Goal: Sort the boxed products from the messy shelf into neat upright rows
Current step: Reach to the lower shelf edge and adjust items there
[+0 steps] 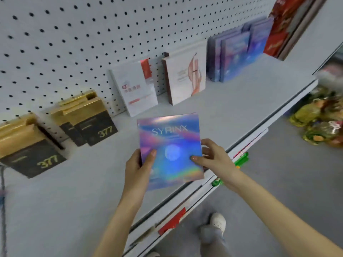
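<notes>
A flat holographic blue-pink box (169, 138) marked SYRINX is held above the white shelf (74, 191), face up toward me. My left hand (138, 166) grips its lower left edge, thumb on the front. My right hand (213, 156) grips its right edge, thumb on the front. Upright against the pegboard stand gold-and-black boxes marked 377 (92, 121) and another such group (27, 147) at the left, a white box with red print (135, 88), a white box with a pink figure (185, 76) and several holographic boxes (235, 54) at the right.
Tall red boxes (282, 25) stand at the shelf's far right end. The shelf's front edge (204, 188) carries red and green price tags. Gold-wrapped items (319, 123) lie on the grey floor to the right. My shoe (218, 222) is below the shelf edge.
</notes>
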Available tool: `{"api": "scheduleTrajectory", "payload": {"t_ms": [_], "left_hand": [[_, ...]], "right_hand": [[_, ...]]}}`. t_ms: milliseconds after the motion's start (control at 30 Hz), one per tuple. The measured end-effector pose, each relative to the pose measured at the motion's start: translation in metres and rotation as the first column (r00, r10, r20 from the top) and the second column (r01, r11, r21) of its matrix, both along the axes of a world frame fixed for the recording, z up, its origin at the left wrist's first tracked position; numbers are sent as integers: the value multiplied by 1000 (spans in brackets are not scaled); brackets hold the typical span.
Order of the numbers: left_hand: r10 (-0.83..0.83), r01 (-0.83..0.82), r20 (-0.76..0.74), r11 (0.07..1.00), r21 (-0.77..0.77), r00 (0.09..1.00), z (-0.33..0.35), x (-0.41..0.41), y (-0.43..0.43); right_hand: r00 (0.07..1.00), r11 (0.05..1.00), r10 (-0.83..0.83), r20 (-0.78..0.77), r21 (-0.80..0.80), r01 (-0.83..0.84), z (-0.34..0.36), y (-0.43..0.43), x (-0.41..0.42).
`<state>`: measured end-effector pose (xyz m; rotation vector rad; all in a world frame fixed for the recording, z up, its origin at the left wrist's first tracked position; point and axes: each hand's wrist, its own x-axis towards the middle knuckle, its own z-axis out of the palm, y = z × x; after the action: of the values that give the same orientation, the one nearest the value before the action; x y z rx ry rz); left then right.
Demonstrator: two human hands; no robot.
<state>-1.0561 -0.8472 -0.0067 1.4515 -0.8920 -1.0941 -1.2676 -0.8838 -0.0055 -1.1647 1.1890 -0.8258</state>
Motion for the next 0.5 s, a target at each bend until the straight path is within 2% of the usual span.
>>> {"api": "scheduleTrajectory", "payload": {"t_ms": [100, 333, 500], "left_hand": [[-7, 8, 33, 1000, -24, 999, -7, -68, -48], [-80, 79, -2, 996, -33, 997, -7, -226, -144], [-121, 121, -13, 992, -29, 993, 3, -296, -189]], "right_hand": [[998, 998, -50, -24, -28, 49, -3, -34, -68], [970, 972, -194, -144, -160, 171, 14, -113, -226], [960, 958, -216, -178, -226, 174, 28, -157, -297]]}}
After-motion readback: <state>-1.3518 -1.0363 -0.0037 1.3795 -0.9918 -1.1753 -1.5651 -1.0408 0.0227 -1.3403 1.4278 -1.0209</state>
